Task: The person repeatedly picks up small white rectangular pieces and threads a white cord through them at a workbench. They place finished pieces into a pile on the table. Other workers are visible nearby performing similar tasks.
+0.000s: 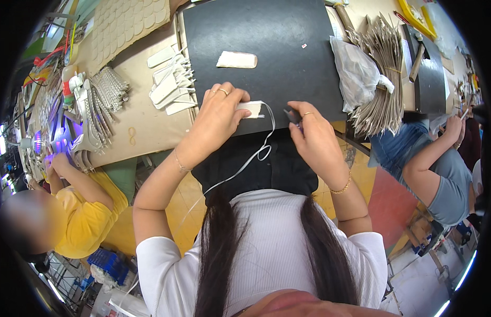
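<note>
My left hand (pixel 220 113) is closed on a small flat cream-coloured piece (pixel 252 109) at the near edge of a black mat (pixel 288 53). A narrow white ribbon (pixel 267 150) rises from that piece, loops down past the mat's edge and trails over my lap to the left. To the right, my right hand (pixel 315 138) is closed around a small dark tool (pixel 293 114), its kind mostly hidden by the fingers. The tool is apart from the ribbon. Farther back on the mat lies another cream piece (pixel 236 59) with a rounded end.
White tabbed pieces (pixel 174 87) are stacked left of the mat, near a sheet of rounded shapes (pixel 129 29). A plastic bag (pixel 356 74) and a tied bundle of greyish strips (pixel 388 68) lie right. Beyond is a hammer (pixel 416 63). Co-workers sit on both sides.
</note>
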### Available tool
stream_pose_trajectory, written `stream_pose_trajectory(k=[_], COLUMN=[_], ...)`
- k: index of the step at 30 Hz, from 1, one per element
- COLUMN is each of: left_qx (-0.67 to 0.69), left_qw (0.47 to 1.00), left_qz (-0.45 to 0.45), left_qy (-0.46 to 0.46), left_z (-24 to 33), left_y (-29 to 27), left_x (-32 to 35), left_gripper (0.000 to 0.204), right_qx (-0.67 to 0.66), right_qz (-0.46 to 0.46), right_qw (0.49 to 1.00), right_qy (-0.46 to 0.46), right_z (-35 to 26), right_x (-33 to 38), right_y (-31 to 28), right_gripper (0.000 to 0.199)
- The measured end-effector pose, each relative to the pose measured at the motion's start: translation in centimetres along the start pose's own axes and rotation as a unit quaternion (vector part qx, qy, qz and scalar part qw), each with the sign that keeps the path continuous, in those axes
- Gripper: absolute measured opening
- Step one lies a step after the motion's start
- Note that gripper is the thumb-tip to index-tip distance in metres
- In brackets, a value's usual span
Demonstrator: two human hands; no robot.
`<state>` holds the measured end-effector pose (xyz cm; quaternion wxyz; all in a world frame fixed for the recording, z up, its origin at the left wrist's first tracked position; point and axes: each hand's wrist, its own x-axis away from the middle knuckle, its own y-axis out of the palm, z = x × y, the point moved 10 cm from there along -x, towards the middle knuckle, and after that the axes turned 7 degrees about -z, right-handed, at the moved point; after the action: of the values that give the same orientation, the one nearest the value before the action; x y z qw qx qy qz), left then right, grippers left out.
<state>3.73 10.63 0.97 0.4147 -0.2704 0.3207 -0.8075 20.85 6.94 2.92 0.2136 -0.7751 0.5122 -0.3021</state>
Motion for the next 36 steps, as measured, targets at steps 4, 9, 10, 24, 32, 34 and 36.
stream_pose_trajectory(k=[4,9,10,24,32,34,36], left_qx=[0.008,0.053,0.075,0.098,0.126,0.150,0.182], left_qw=[0.999,0.998,0.997,0.995,0.992,0.988,0.983], left_qz=[0.042,0.006,0.003,-0.016,-0.003,0.008,0.017], left_qy=[0.009,-0.022,-0.029,-0.017,-0.018,-0.018,-0.032], left_z=[0.3,0.0,0.0,2.0,1.7,1.5,1.1], left_y=[-0.6,0.1,0.2,-0.9,-1.0,-1.1,-1.0], left_x=[0.7,1.1,1.3,2.6,2.6,2.6,2.7], left_gripper=[0.023,0.021,0.021,0.019,0.021,0.021,0.022], right_qx=[-0.008,-0.005,-0.014,-0.036,-0.113,-0.125,-0.129], right_qz=[-0.047,-0.055,-0.056,0.036,0.047,0.053,0.052], right_qw=[0.998,0.998,0.998,0.999,0.992,0.990,0.990], right_qy=[0.030,0.019,0.024,-0.016,-0.036,-0.031,-0.028], right_z=[-0.9,-1.9,-1.8,-2.3,-1.8,-1.6,-1.6], right_x=[-0.4,-0.8,-0.8,-1.2,-2.1,-2.2,-2.3], right_y=[1.1,1.8,2.0,1.0,1.7,1.9,2.0], right_gripper=[0.034,0.034,0.034,0.033,0.035,0.034,0.035])
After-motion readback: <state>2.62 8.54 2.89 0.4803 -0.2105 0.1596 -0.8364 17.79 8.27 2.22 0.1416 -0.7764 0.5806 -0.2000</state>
